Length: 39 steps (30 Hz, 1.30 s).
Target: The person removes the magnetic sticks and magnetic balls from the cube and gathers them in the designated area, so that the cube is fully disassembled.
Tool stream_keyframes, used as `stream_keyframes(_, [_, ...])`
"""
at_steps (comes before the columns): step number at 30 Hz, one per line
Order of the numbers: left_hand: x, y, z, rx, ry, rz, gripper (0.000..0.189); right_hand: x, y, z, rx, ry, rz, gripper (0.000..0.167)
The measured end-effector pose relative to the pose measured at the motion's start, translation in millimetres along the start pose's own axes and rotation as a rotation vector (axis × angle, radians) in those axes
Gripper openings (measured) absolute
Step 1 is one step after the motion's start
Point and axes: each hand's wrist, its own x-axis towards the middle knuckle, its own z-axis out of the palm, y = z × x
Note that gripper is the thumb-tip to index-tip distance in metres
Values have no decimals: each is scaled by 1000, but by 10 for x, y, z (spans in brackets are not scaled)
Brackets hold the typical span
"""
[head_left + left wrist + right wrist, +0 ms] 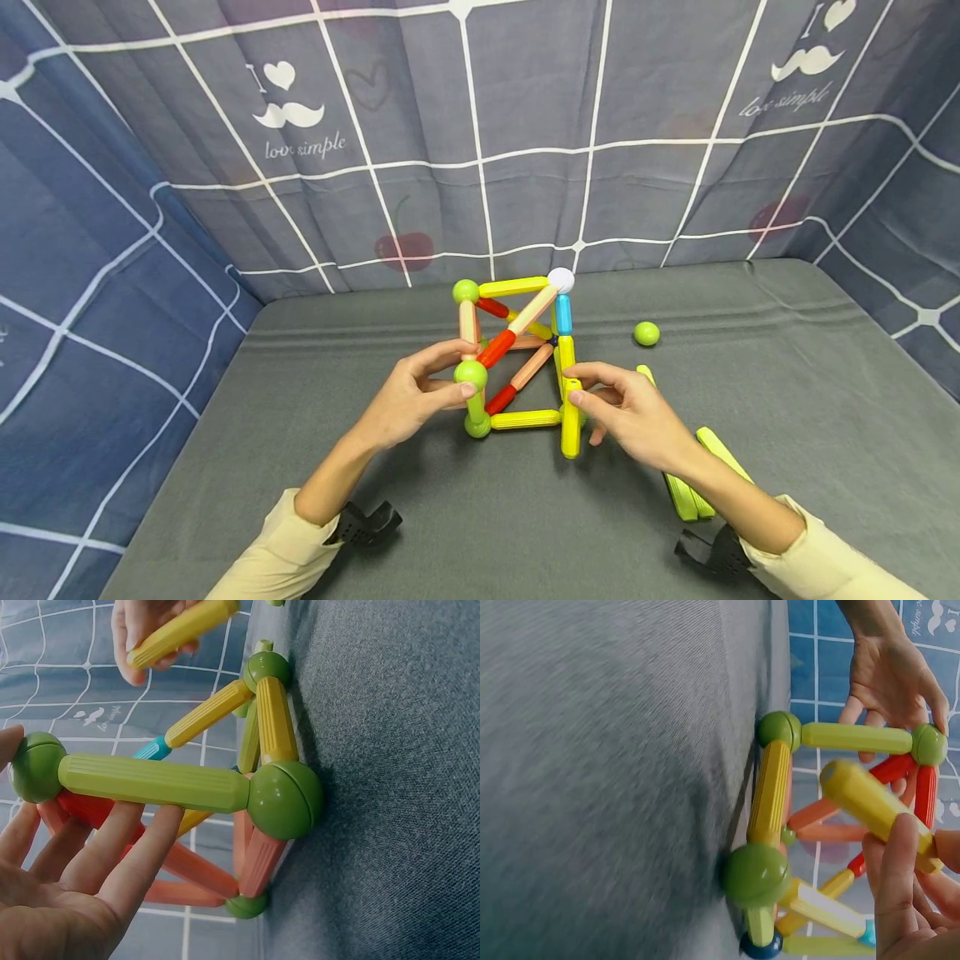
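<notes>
A cube-like frame of magnetic rods and balls stands on the grey cloth. With thumb and fingers, my left hand [408, 396] holds the green ball [471, 374] at its upper front-left corner. Below that ball a light green rod [154, 781] runs down to another green ball [285, 800], with left fingertips close against the rod. My right hand [633, 417] pinches a yellow rod [571, 429] at the frame's front right. In the right wrist view, this rod [874, 806] is tilted and its lower end is free. A white ball [561, 281] tops the back-right corner.
A loose green ball [647, 334] lies right of the frame. Several light green rods [679, 498] lie beneath and beside the right forearm, partly hidden by it. A patterned curtain [525, 200] rises behind the cloth-covered surface [330, 333].
</notes>
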Motion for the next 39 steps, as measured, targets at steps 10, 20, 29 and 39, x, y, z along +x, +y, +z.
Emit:
stream_keyframes(10, [5, -2, -4, 19, 4, -8, 46, -249, 115, -337, -76, 44, 0, 18])
stream_keyframes(20, [7, 5, 4, 4, 2, 7, 47, -519, 271, -719, -258, 66, 121, 21])
stream_keyframes(29, [7, -6, 2, -2, -4, 6, 47, -623, 400, -888, -428, 94, 159, 18])
stream_keyframes(39, [9, -17, -1, 15, 2, -3, 46, -662, 568, -916, -500, 112, 97, 6])
